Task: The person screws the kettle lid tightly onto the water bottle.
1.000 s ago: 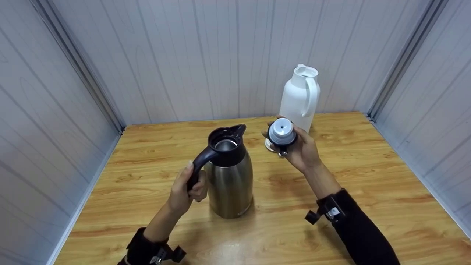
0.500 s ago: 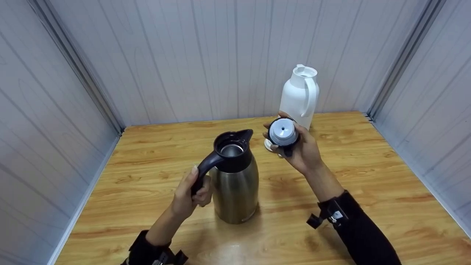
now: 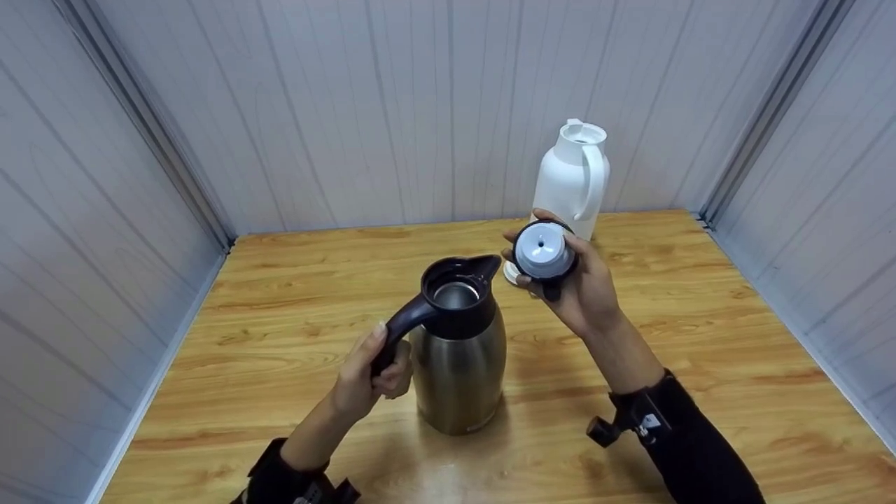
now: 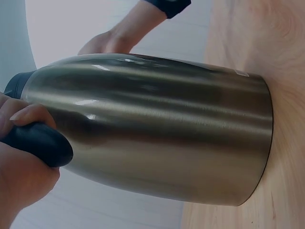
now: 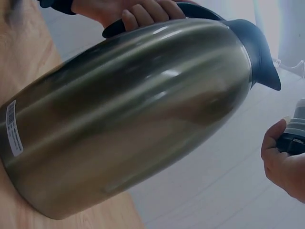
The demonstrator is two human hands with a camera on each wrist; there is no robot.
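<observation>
The head view looks forward and down from above the counter [image 3: 280,294] toward the back wall [image 3: 392,105], far enough off to take in both forearms, the steel jug [image 3: 458,364] and a white jug [image 3: 570,178] behind. The left wrist view sits very close beside the steel jug [image 4: 152,129], turned sideways so the counter [image 4: 276,57] runs down the right edge; it faces across the jug toward the other arm. The right wrist view is just as near on the opposite side, also rolled, with the jug [image 5: 124,114] filling the frame and the counter [image 5: 24,57] at left. All three views share the jug; each wrist view catches the opposite hand.
</observation>
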